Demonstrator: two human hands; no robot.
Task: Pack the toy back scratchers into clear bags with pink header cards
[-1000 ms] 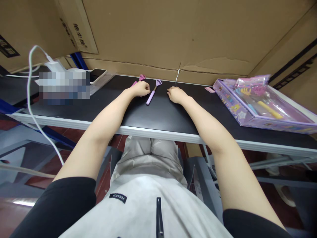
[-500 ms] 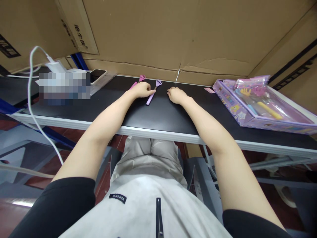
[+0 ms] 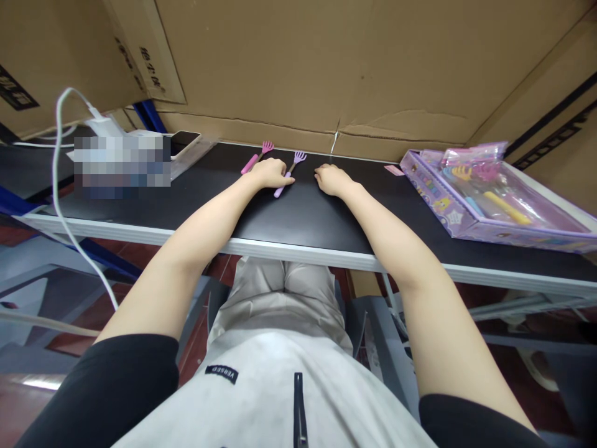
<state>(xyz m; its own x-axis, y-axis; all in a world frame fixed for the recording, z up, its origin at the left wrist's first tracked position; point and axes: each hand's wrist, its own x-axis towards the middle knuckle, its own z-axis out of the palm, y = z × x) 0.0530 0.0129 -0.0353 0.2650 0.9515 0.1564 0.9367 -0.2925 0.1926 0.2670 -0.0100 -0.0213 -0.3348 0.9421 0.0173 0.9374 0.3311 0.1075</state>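
My left hand (image 3: 272,174) is on the black tabletop, its fingers closed over the middle of a purple back scratcher (image 3: 278,192). The claw-shaped head of that scratcher points to the back, and its handle end sticks out toward me. Just left of the hand lies a pink back scratcher (image 3: 250,163), its pink claw also facing the back. My right hand (image 3: 333,180) rests on the table a little to the right, fingers curled together, with nothing visible in them; their undersides are hidden.
At the right stands a purple display box (image 3: 459,233) with more colourful scratchers in clear wrap. A small pink card (image 3: 394,170) lies beside it. To the left are a phone (image 3: 184,144), a white cable (image 3: 56,168) and a blurred-out item. Cardboard (image 3: 280,62) walls the back.
My left hand has shifted slightly, with the purple scratcher's handle end moving a little left. More of the pink scratcher's handle shows. My right hand has stayed still.
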